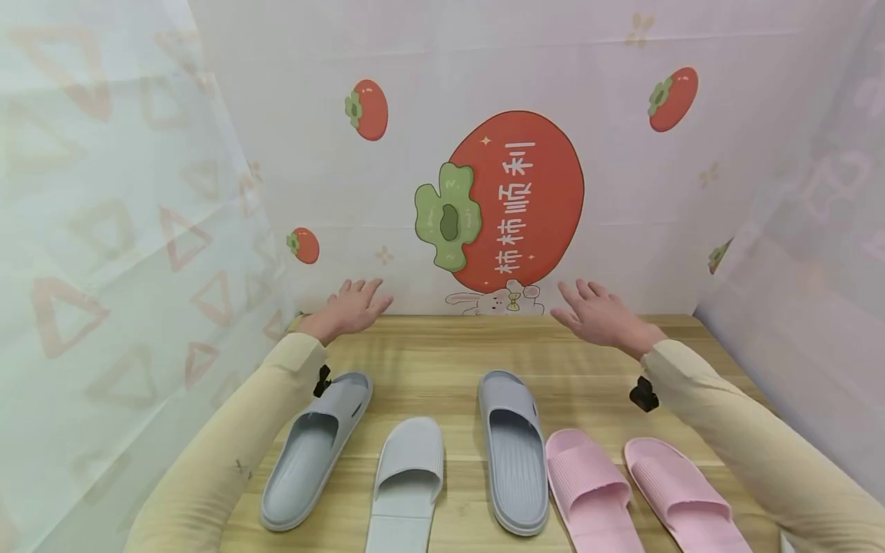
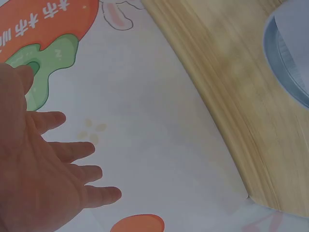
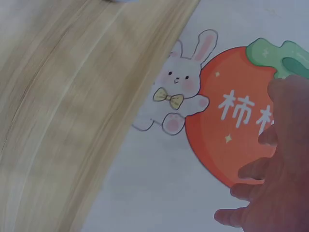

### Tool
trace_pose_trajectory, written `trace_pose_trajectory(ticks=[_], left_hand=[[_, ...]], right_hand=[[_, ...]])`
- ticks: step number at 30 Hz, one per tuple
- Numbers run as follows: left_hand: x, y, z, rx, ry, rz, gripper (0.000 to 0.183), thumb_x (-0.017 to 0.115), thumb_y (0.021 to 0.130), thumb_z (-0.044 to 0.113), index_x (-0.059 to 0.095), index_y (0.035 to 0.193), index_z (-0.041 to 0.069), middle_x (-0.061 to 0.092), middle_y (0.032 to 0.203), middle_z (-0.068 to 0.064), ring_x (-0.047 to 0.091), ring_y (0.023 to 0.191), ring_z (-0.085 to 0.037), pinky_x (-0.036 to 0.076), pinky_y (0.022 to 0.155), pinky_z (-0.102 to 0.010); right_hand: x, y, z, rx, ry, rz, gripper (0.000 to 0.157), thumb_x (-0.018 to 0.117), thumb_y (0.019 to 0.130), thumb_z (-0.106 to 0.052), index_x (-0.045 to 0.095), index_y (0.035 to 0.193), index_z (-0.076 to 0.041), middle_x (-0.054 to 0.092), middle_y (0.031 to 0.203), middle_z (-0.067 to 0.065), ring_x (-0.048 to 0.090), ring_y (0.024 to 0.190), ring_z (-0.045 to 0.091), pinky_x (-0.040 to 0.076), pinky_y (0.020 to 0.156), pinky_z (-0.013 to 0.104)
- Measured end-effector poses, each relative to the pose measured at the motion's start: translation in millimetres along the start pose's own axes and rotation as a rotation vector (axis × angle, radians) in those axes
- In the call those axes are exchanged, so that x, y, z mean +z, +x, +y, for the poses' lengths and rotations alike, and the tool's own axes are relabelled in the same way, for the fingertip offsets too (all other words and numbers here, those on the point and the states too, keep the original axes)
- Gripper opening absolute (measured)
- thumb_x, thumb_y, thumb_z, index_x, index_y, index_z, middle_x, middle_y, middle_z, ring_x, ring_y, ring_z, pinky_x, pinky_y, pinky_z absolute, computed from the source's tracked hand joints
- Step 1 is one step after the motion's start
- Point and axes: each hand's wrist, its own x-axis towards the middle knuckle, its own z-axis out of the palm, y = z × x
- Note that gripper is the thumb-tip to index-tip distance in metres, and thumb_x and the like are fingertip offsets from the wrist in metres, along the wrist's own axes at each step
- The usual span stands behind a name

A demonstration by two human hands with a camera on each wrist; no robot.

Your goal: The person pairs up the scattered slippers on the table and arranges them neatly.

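Note:
Both hands are held out over the far part of a wooden table [image 1: 429, 346], fingers spread and holding nothing. The left hand [image 1: 350, 307] is beyond a grey slipper [image 1: 297, 468] that lies angled at the left. At the right, the right hand [image 1: 603, 316] hovers near the back edge, past the pink slippers. A light grey slipper [image 1: 408, 461] and a darker grey slipper [image 1: 515, 453] lie in the middle. Two pink slippers, a left one [image 1: 588, 476] and a right one [image 1: 681, 491], lie side by side at the front right. The near ends of several slippers are cut off by the frame.
A white cloth backdrop [image 1: 332, 184] printed with a large red persimmon [image 1: 546, 207] hangs behind the table. Printed cloth walls stand at the left [image 1: 138, 269] and right [image 1: 802, 253]. A black wrist strap piece [image 1: 644, 395] sits under the right sleeve.

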Motion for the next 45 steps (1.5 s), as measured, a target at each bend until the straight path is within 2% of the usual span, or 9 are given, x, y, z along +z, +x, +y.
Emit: trace_pose_trajectory(ticks=[4,13,20,26,31,36,45], left_hand=[[1.4,-2.0,-3.4,0.018,-0.006,0.018,0.070,0.023,0.104,0.054,0.019,0.157,0.008,0.020,0.160,-0.027,0.008,0.147,-0.052,0.014,0.112,-0.071],[5.6,-8.4,-9.4,0.039,0.006,0.041,0.069,0.025,0.104,0.053,0.023,0.156,0.008,0.025,0.158,-0.026,0.013,0.146,-0.050,0.018,0.112,-0.070],[7.8,-18.3,-8.4,0.151,-0.028,0.066,0.064,0.032,0.106,0.043,0.030,0.151,-0.003,0.034,0.152,-0.029,0.026,0.144,-0.046,0.014,0.120,-0.057],[11.8,-26.5,-6.5,0.183,-0.062,0.082,0.063,0.032,0.106,0.042,0.032,0.150,-0.004,0.035,0.151,-0.030,0.026,0.143,-0.048,0.015,0.119,-0.058],[16.6,-30.6,-9.8,0.176,-0.084,0.084,0.064,0.031,0.106,0.044,0.032,0.150,-0.003,0.035,0.151,-0.029,0.027,0.142,-0.047,0.018,0.118,-0.058],[20.6,-34.9,-14.3,0.162,-0.114,0.090,0.064,0.032,0.106,0.044,0.031,0.150,-0.002,0.035,0.152,-0.027,0.026,0.143,-0.046,0.020,0.117,-0.058],[31.6,-39.8,-15.3,0.182,-0.118,0.084,0.063,0.034,0.106,0.043,0.033,0.150,-0.001,0.036,0.152,-0.028,0.029,0.142,-0.046,0.024,0.115,-0.059]], right_hand=[[-0.2,-0.4,-7.0,-0.022,0.028,0.008,0.074,0.035,0.103,-0.051,0.016,0.156,-0.003,0.016,0.158,0.032,0.015,0.144,0.054,0.015,0.114,0.068],[3.2,2.6,-18.4,-0.064,0.050,0.050,0.072,0.040,0.103,-0.045,0.019,0.155,0.000,0.021,0.156,0.034,0.021,0.142,0.054,0.021,0.113,0.067],[9.6,1.5,-25.0,-0.076,0.067,0.044,0.073,0.038,0.103,-0.049,0.019,0.156,-0.002,0.019,0.157,0.033,0.022,0.142,0.055,0.021,0.113,0.067],[13.3,0.9,-29.5,-0.100,0.081,0.073,0.071,0.040,0.102,-0.049,0.021,0.156,-0.006,0.022,0.157,0.032,0.025,0.140,0.055,0.023,0.112,0.067],[17.3,-1.0,-36.2,-0.141,0.073,0.098,0.071,0.044,0.102,-0.047,0.020,0.157,-0.008,0.026,0.155,0.032,0.030,0.138,0.055,0.028,0.111,0.065],[20.5,-2.8,-46.4,-0.180,0.095,0.117,0.069,0.047,0.101,-0.041,0.026,0.154,-0.001,0.028,0.154,0.033,0.031,0.138,0.056,0.029,0.111,0.065],[29.8,-4.3,-57.1,-0.177,0.167,0.087,0.068,0.046,0.102,-0.042,0.027,0.154,-0.002,0.027,0.155,0.032,0.028,0.139,0.055,0.027,0.111,0.065]])
